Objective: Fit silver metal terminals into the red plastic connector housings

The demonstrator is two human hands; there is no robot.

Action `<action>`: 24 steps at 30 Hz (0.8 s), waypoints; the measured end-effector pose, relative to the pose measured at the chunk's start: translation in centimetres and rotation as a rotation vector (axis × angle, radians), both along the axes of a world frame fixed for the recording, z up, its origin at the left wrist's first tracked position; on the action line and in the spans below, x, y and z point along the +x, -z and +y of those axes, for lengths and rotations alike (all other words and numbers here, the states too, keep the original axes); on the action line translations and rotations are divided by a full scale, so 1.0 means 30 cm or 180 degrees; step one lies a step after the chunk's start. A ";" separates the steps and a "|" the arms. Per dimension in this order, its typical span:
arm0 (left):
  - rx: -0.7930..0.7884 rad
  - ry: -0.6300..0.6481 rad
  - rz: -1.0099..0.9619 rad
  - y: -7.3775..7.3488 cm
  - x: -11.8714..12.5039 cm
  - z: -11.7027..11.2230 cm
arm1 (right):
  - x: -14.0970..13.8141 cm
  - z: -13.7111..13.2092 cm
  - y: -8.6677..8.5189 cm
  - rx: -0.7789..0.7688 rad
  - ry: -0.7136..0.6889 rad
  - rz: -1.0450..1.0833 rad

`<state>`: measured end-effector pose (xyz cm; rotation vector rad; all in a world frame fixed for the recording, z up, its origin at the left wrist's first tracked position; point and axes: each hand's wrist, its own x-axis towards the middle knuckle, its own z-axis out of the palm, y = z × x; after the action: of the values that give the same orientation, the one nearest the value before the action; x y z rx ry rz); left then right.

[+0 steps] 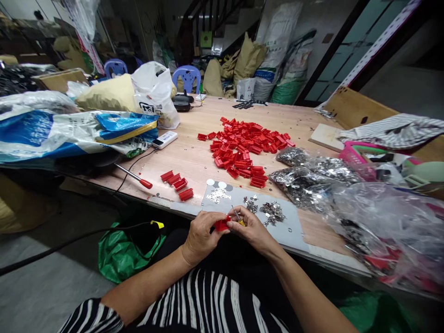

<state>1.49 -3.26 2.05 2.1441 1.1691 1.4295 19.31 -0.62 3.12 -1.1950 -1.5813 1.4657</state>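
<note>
In front of my body, at the table's near edge, my left hand (202, 231) pinches a small red plastic part (222, 225). My right hand (255, 230) is closed on a small screwdriver (241, 223) with a yellow handle, its thin metal shaft pointing up and away from me. The fingertips of both hands meet around the red part, which they partly cover. Just beyond lie a heap of flat silvery pieces (218, 195) and a pile of small metal clips (273, 212) on a grey sheet (290, 231).
A large heap of red parts (243, 143) spreads over the table (187, 159). Several more red parts (180, 184) lie at left, near a red-tipped rod (145, 183). Plastic bags of metal pieces (305, 185) crowd the right side. Sacks (69, 132) and a white device (165, 139) occupy the left.
</note>
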 end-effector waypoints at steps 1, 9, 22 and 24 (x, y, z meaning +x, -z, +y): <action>0.0091 0.0060 0.0028 0.002 -0.001 -0.001 | -0.001 -0.001 0.004 -0.0093 -0.0063 0.0063; -0.0934 -0.0091 -0.0356 0.028 0.006 0.004 | 0.019 0.044 -0.003 0.0282 -0.0155 -0.0855; -0.1574 -0.0259 -0.0848 0.026 -0.031 0.033 | -0.012 0.262 -0.029 0.1244 0.0046 -0.3189; -0.1674 -0.0251 -0.0999 0.027 -0.035 0.039 | -0.006 0.260 -0.031 0.1204 0.0060 -0.3213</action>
<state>0.44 -2.11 1.25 1.4775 1.3321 1.2519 19.12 7.18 4.05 -1.8160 -2.3183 0.4472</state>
